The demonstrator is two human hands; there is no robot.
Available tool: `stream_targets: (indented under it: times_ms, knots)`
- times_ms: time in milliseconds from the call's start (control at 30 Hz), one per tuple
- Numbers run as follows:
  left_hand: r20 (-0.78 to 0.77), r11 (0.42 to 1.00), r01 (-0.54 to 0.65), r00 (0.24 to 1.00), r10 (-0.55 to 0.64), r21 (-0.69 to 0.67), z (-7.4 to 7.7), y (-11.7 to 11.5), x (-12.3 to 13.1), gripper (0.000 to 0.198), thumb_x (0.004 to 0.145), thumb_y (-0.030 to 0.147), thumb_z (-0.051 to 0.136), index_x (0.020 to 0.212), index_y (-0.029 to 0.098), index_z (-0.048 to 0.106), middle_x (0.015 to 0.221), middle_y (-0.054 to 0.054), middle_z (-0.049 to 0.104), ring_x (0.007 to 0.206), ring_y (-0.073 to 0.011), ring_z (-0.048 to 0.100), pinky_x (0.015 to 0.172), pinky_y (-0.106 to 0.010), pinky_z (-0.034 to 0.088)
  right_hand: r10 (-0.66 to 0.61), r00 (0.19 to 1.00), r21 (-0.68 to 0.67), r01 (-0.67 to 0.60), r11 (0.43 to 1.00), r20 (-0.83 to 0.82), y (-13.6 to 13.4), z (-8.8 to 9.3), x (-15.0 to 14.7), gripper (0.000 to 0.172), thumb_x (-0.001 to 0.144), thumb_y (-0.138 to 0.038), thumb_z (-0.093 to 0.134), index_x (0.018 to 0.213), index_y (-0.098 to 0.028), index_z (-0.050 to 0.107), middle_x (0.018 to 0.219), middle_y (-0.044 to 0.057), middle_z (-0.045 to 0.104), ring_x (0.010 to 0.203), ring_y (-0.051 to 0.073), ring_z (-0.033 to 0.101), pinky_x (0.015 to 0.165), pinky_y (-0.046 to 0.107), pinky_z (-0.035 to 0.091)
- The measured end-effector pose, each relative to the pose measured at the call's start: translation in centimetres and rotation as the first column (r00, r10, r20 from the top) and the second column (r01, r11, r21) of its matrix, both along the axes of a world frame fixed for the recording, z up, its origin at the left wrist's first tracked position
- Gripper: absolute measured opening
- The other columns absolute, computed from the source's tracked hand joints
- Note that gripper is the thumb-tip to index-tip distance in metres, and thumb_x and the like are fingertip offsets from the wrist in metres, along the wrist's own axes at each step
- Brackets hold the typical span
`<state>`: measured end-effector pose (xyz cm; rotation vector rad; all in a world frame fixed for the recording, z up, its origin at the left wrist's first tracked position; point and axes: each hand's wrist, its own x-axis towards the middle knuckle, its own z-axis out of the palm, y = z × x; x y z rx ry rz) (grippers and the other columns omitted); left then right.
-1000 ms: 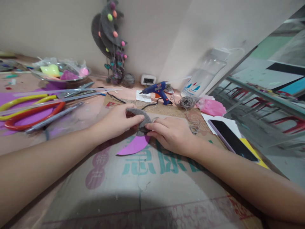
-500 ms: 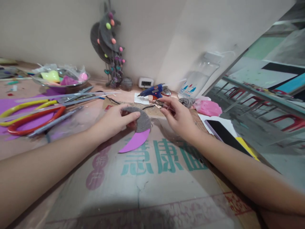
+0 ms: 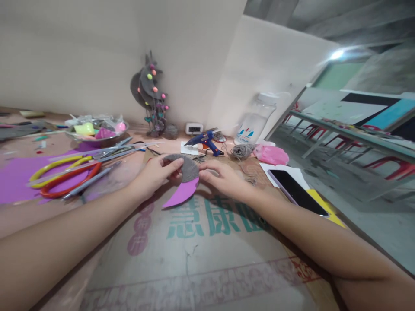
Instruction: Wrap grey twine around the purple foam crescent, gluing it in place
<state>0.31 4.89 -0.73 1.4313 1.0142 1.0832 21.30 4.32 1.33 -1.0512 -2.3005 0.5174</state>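
Note:
My left hand (image 3: 160,172) grips a crescent shape (image 3: 180,193), its thumb on top of the part wrapped in grey yarn. The lower tip of the crescent is bare purple. At the crescent's right edge is my right hand (image 3: 220,176), thumb and fingers curled close together; whatever lies between them is too small to tell. Behind the hands a blue glue gun (image 3: 202,139) rests by a small white card (image 3: 189,148). A loose ball of grey yarn (image 3: 242,150) lies behind my right hand, with strands trailing forward.
Cardboard (image 3: 194,268) with green lettering covers the table. Scissors (image 3: 69,177), purple sheets (image 3: 16,177) and a metal bowl (image 3: 97,137) are at left. A phone (image 3: 298,192), pink bag (image 3: 271,154) and bottle (image 3: 256,119) are at right. A decorated crescent (image 3: 151,86) hangs against the wall.
My right hand has moved from near the glue gun down and left to the crescent's edge. The view has shifted, with more of the room now showing above.

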Motion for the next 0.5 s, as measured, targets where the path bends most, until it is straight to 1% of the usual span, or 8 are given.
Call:
stream_targets:
  times_ms: [100,267,367,433,500]
  knots:
    - [0.009,1.0,0.0,1.0,0.0,-0.001,0.0,0.0,0.0,0.03,0.074,0.045,0.063,0.082,0.016,0.063,0.064,0.001,0.058,0.057,-0.0115,0.052,0.057,-0.022,0.042,-0.008,0.999,-0.075,0.006,0.997,-0.031,0.2,-0.7,0.2,0.026,0.088,-0.035,0.051,0.092,-0.014,0.066,0.093,0.006,0.069,0.088,0.017,0.062,0.083,0.032,0.045]
    - [0.022,1.0,-0.009,1.0,0.009,-0.017,0.0,-0.1,0.0,0.032,0.073,0.045,0.064,0.084,0.015,0.063,0.065,0.0,0.059,0.057,-0.0117,0.053,0.057,-0.023,0.043,0.026,0.987,-0.214,-0.06,0.975,-0.159,0.2,-1.4,0.0,0.021,0.082,-0.031,0.058,0.094,-0.014,0.062,0.094,0.006,0.067,0.089,0.017,0.06,0.083,0.032,0.046]
    - [0.04,1.0,-0.008,0.999,0.009,-0.03,0.0,-0.2,0.0,0.031,0.073,0.045,0.065,0.085,0.016,0.062,0.065,0.001,0.06,0.057,-0.0116,0.054,0.057,-0.023,0.044,-0.018,0.979,-0.277,-0.04,0.96,-0.204,-0.1,-1.6,-0.4,0.017,0.081,-0.03,0.057,0.087,-0.014,0.061,0.085,0.003,0.064,0.08,0.015,0.059,0.076,0.03,0.047]
    - [0.005,1.0,-0.002,1.0,0.002,-0.024,0.0,-0.3,0.0,0.031,0.074,0.046,0.064,0.083,0.016,0.062,0.066,0.0,0.06,0.059,-0.0118,0.054,0.058,-0.023,0.044,-0.049,0.974,-0.305,-0.021,0.952,-0.22,-0.3,-1.6,-0.6,0.015,0.08,-0.029,0.057,0.083,-0.015,0.06,0.08,0.002,0.062,0.075,0.014,0.057,0.073,0.029,0.047]
    - [-0.082,1.0,0.007,0.997,-0.009,-0.02,-0.1,-0.4,0.0,0.033,0.074,0.048,0.063,0.075,0.016,0.062,0.065,-0.001,0.061,0.06,-0.0126,0.054,0.058,-0.023,0.043,-0.072,0.967,-0.317,-0.009,0.948,-0.243,-0.4,-1.6,-0.7,0.014,0.08,-0.029,0.057,0.081,-0.015,0.06,0.079,0.001,0.062,0.073,0.013,0.057,0.072,0.029,0.047]
